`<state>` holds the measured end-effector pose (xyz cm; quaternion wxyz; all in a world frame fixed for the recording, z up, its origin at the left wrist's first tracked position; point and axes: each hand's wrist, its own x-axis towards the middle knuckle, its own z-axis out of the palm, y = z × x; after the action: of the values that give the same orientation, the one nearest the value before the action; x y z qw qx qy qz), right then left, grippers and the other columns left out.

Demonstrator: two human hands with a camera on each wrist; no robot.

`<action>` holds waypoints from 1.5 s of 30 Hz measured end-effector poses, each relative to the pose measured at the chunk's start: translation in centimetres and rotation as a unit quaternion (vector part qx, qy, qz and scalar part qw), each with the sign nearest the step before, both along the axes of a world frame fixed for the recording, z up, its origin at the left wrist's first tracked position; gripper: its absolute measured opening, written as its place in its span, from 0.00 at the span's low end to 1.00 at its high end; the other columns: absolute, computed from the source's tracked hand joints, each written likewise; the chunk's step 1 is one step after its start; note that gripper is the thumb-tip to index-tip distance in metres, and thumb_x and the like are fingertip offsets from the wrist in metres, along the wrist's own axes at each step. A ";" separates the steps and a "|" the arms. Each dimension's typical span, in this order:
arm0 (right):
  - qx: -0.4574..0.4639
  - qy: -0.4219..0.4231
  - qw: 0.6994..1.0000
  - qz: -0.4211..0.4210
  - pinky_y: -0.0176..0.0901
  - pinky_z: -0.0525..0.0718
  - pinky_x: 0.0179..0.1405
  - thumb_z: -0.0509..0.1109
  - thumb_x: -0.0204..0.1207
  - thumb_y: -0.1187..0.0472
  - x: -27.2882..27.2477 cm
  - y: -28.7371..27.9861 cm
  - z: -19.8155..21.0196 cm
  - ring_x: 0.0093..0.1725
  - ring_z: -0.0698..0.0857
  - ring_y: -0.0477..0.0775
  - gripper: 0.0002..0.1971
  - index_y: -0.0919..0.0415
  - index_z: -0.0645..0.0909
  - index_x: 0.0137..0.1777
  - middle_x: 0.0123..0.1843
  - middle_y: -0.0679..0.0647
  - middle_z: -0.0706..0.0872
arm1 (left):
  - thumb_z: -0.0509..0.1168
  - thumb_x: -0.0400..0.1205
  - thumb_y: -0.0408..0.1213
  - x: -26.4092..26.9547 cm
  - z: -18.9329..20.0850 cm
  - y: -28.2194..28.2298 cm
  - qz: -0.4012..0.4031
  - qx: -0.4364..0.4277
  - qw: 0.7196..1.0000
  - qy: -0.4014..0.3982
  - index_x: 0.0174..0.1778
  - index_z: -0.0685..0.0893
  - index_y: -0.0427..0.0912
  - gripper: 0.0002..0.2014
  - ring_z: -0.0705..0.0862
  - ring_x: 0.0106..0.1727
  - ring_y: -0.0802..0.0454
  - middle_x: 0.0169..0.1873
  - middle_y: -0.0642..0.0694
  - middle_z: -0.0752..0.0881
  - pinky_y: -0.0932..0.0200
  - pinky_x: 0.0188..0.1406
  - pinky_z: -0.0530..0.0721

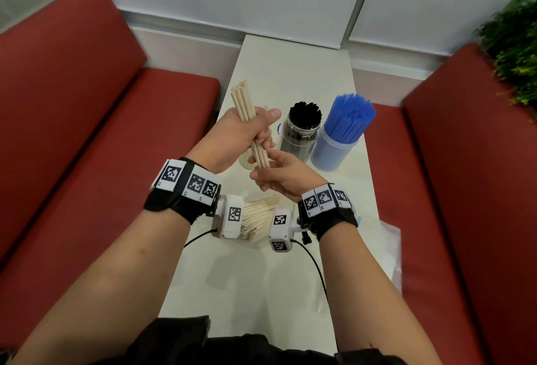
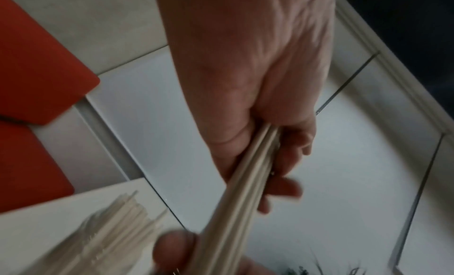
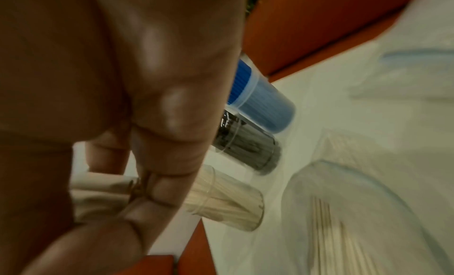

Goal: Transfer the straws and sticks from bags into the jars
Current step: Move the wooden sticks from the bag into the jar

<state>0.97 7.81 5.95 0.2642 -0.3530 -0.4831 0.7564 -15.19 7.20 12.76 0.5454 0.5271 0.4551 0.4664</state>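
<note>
My left hand (image 1: 247,129) grips a bundle of pale wooden sticks (image 1: 245,109) around its middle, held upright and tilted above the table. My right hand (image 1: 276,176) cups the bundle's lower ends with curled fingers. In the left wrist view the sticks (image 2: 236,192) run through my left hand (image 2: 258,114). Right below the bundle stands a clear jar with sticks (image 3: 228,199), mostly hidden behind my hands in the head view. A jar of black straws (image 1: 302,132) and a jar of blue straws (image 1: 340,132) stand to its right. More sticks in a clear bag (image 1: 258,219) lie under my wrists.
The narrow white table (image 1: 290,62) runs between two red benches (image 1: 87,120). An empty clear bag (image 1: 392,257) hangs over the table's right edge. A green plant (image 1: 514,54) stands at the far right. Cables trail from the wrist cameras.
</note>
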 end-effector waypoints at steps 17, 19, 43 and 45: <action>0.203 -0.467 0.852 0.120 0.44 0.85 0.59 0.72 0.77 0.71 -2.8 2.8 -7.6 0.51 0.87 0.55 0.13 0.60 0.89 0.58 0.57 0.59 0.90 | 0.76 0.80 0.33 -3.3 -0.5 6.8 0.142 -0.080 0.983 0.089 0.42 0.89 0.29 0.09 0.90 0.35 0.42 0.37 0.39 0.91 0.49 0.40 0.94; 0.276 -0.539 0.754 0.254 0.45 0.80 0.68 0.69 0.80 0.67 -3.4 2.3 -9.3 0.66 0.84 0.57 0.17 0.54 0.85 0.67 0.68 0.54 0.85 | 0.76 0.79 0.32 -3.2 -0.8 8.6 0.172 -0.075 0.978 0.086 0.40 0.88 0.33 0.07 0.89 0.33 0.46 0.36 0.40 0.91 0.50 0.38 0.94; 0.398 -0.601 0.603 0.341 0.60 0.67 0.73 0.59 0.85 0.68 -3.5 1.5 -15.9 0.66 0.83 0.62 0.13 0.59 0.83 0.62 0.63 0.57 0.86 | 0.75 0.72 0.67 -2.4 -8.0 12.7 0.197 -0.108 0.937 0.269 0.76 0.74 0.41 0.44 0.88 0.29 0.53 0.50 0.45 0.87 0.67 0.26 0.85; 0.399 -0.590 0.621 0.327 0.57 0.66 0.73 0.59 0.85 0.67 -3.3 1.5 -15.5 0.64 0.84 0.62 0.12 0.59 0.82 0.61 0.62 0.57 0.86 | 0.72 0.73 0.69 -2.9 -7.6 11.7 0.221 -0.085 0.930 0.281 0.73 0.78 0.40 0.42 0.88 0.35 0.54 0.57 0.45 0.84 0.68 0.23 0.82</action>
<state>-2.35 9.33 -9.53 -0.2278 -0.4022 -0.8731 0.1552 -18.10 18.87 5.15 0.3211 0.4746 0.7324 0.3677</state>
